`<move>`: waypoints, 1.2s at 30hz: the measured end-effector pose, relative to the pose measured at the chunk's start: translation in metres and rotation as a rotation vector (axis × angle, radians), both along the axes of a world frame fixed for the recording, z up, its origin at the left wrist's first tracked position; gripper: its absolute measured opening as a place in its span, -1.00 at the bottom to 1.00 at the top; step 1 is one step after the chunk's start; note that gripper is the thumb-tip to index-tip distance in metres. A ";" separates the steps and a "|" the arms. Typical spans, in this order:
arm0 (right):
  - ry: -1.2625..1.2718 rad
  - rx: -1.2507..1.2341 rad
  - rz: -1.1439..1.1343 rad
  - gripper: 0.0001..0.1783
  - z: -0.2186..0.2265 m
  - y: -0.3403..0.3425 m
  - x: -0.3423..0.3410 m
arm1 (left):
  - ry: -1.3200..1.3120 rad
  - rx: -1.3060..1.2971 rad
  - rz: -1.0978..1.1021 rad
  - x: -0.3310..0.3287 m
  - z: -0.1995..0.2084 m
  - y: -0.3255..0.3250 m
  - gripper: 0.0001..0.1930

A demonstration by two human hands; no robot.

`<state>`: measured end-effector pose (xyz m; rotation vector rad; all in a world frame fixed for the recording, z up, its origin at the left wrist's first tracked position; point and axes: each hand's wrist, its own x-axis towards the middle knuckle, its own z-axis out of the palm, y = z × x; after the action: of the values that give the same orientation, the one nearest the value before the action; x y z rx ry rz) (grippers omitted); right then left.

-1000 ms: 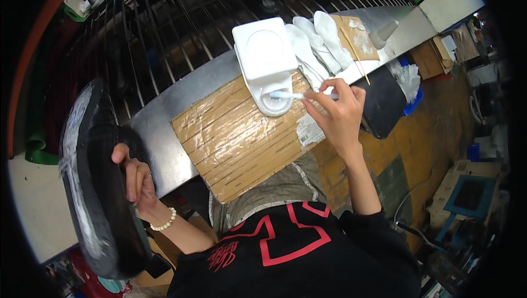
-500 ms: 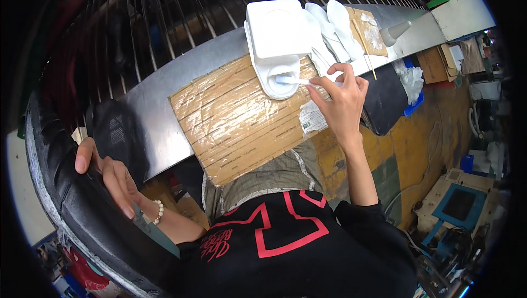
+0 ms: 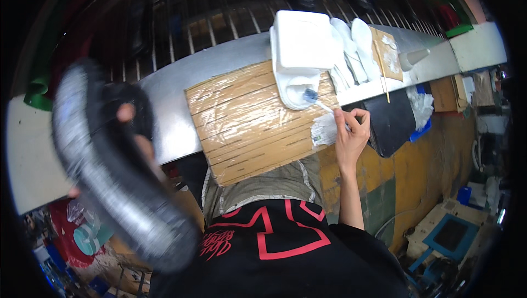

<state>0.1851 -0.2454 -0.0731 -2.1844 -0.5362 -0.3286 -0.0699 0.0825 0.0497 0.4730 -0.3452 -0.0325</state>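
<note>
On the left, my left hand (image 3: 144, 145) grips a black shoe (image 3: 118, 183) with a pale grey, roughened-looking sole edge. Motion smears both the shoe and the fingers, most of which the shoe hides. My right hand (image 3: 353, 136) pinches the white handle of a small brush (image 3: 325, 107). Its bluish bristles sit at the open cup of a white plastic dispenser (image 3: 301, 45), close to the lip. Under the dispenser's front lies a film-covered cardboard sheet (image 3: 247, 128), jutting over the table edge towards my lap.
White insole-shaped pieces (image 3: 362, 45), a thin stick (image 3: 383, 70) and a grey cone (image 3: 414, 58) lie right of the dispenser on the metal table (image 3: 164, 95). A dark object (image 3: 137, 108) stands behind the shoe. Metal bars (image 3: 203, 34) run along the back.
My left hand has lifted and turned the shoe, showing its grey sole edge. The right hand has drawn the brush towards me, its bristles rising to the cup's lip. The view has shifted.
</note>
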 end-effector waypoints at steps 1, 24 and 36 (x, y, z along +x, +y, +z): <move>0.007 0.034 0.014 -0.75 -0.004 0.004 0.005 | -0.029 -0.006 0.217 0.006 -0.014 -0.017 0.08; -0.145 0.446 0.771 -0.52 0.140 0.118 -0.032 | 0.467 0.423 0.729 0.031 -0.020 -0.094 0.14; -0.195 0.454 0.702 -0.67 0.162 0.121 -0.025 | 0.144 0.962 0.807 0.043 -0.026 -0.091 0.18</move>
<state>0.1604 -0.1240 0.0887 -1.4262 -1.1647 -0.2452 -0.0266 -0.0080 0.0238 1.5277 0.0503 0.5737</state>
